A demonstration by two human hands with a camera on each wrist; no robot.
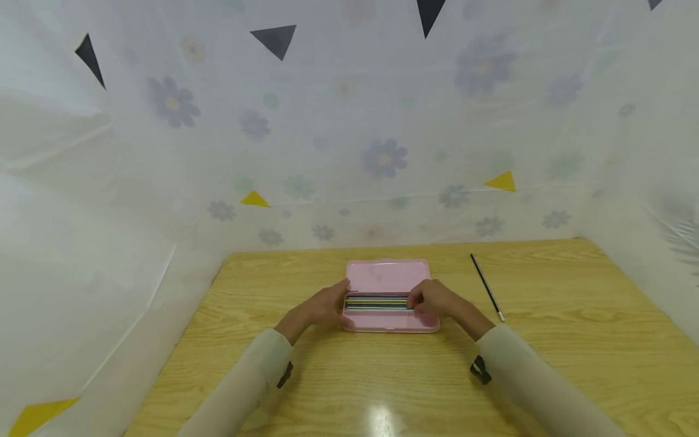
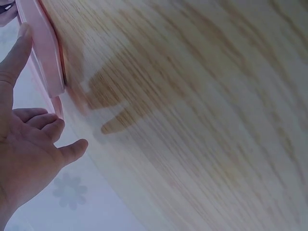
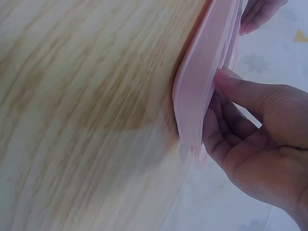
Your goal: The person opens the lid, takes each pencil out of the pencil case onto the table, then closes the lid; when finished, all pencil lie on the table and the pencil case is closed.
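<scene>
A pink pencil case (image 1: 390, 278) lies open in the middle of the wooden table (image 1: 573, 340), its lid tilted back. Several pencils (image 1: 377, 301) lie side by side inside. My left hand (image 1: 323, 308) rests at the case's left end. In the left wrist view its thumb lies straight along the pink edge (image 2: 44, 53) and the left hand's fingers (image 2: 38, 122) hang loosely curled, holding nothing. My right hand (image 1: 437, 301) is at the right end. There the thumb of my right hand (image 3: 255, 139) and its curled fingers pinch the case's end (image 3: 199, 86).
A single black pencil (image 1: 486, 286) lies on the table to the right of the case, pointing away from me. White floral sheets wall in the table at the back and on both sides. Bare wood stretches in front of the case and to its right.
</scene>
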